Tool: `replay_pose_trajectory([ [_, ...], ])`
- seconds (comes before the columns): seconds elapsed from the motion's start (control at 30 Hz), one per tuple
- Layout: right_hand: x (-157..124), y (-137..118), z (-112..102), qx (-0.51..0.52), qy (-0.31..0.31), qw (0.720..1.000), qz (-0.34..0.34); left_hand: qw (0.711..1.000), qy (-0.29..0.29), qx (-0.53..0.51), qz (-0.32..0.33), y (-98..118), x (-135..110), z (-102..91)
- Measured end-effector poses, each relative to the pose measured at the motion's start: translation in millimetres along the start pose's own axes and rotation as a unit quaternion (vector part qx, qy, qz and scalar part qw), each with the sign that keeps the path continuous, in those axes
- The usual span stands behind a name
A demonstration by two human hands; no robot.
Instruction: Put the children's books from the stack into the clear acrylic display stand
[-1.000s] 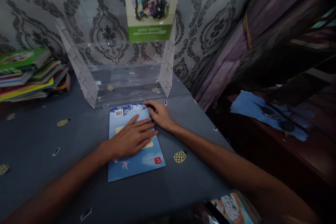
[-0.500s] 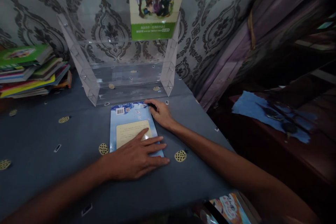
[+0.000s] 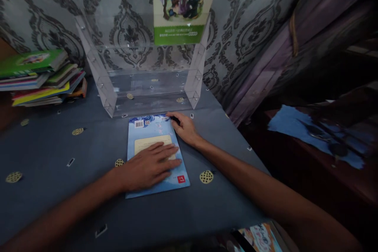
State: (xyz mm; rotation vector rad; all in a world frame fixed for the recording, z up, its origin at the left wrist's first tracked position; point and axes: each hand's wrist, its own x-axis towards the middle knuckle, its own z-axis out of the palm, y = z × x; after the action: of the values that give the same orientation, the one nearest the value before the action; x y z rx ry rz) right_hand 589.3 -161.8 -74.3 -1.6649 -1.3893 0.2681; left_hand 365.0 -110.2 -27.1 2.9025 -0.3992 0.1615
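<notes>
Left hand (image 3: 152, 165) open, palm down across near half of blue book (image 3: 153, 130), which lies flat on counter (image 3: 224, 201). Right hand (image 3: 186, 129) curved at book's far right corner; cannot tell whether gripping. Clear rack (image 3: 102, 82) stands just beyond book.

No wording reads clearly: the blue book (image 3: 155, 130) bears a barcode (image 3: 138, 124), a square code (image 3: 147, 123) beside it, a red square mark (image 3: 181, 179) and tiny lines on its cream panel (image 3: 147, 143), while blurred pale characters cross the green band (image 3: 177, 36) of the upright cover (image 3: 185, 10) and large stylised ones mark the lower book (image 3: 261, 238).
</notes>
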Motion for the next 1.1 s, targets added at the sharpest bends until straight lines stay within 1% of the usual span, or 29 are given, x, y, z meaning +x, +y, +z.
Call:
replay_pose_trajectory([
  [0.07,0,0,0,-0.003,-0.001,1.000,-0.002,1.000,0.013,0.011,-0.026,-12,-6,-0.1],
  [0.17,0,0,0,-0.013,0.003,1.000,-0.010,0.996,0.032,0.026,-0.081,-36,-17,-1.5],
  [0.27,-1,-2,1,-0.037,0.002,0.999,-0.019,0.987,0.048,0.040,-0.150,-65,-31,-4.6],
  [0.33,-3,-7,1,-0.072,-0.004,0.997,-0.031,0.976,0.063,0.037,-0.204,-84,-41,-7.4],
  [0.4,-5,-15,0,-0.126,-0.018,0.990,-0.064,0.963,0.084,0.018,-0.254,-100,-51,-10.2],
  [0.47,-7,-26,0,-0.180,-0.046,0.976,-0.116,0.954,0.109,-0.019,-0.279,-112,-58,-12.5],
  [0.57,-5,-42,3,-0.224,-0.116,0.951,-0.178,0.950,0.141,-0.062,-0.272,-119,-63,-13.9],
  [0.67,3,-52,14,-0.234,-0.168,0.936,-0.202,0.949,0.161,-0.073,-0.262,-120,-62,-12.3],
  [0.8,15,-64,37,-0.229,-0.181,0.932,-0.215,0.947,0.171,-0.072,-0.263,-122,-62,-6.3],
  [0.9,20,-74,48,-0.248,-0.184,0.925,-0.223,0.947,0.177,-0.069,-0.258,-126,-65,-1.0],
  [1.0,22,-80,52,-0.263,-0.193,0.914,-0.241,0.947,0.189,-0.068,-0.251,-129,-67,3.7],
  [1.1,18,-83,52,-0.248,-0.197,0.915,-0.249,0.946,0.197,-0.062,-0.251,-130,-67,6.3],
])
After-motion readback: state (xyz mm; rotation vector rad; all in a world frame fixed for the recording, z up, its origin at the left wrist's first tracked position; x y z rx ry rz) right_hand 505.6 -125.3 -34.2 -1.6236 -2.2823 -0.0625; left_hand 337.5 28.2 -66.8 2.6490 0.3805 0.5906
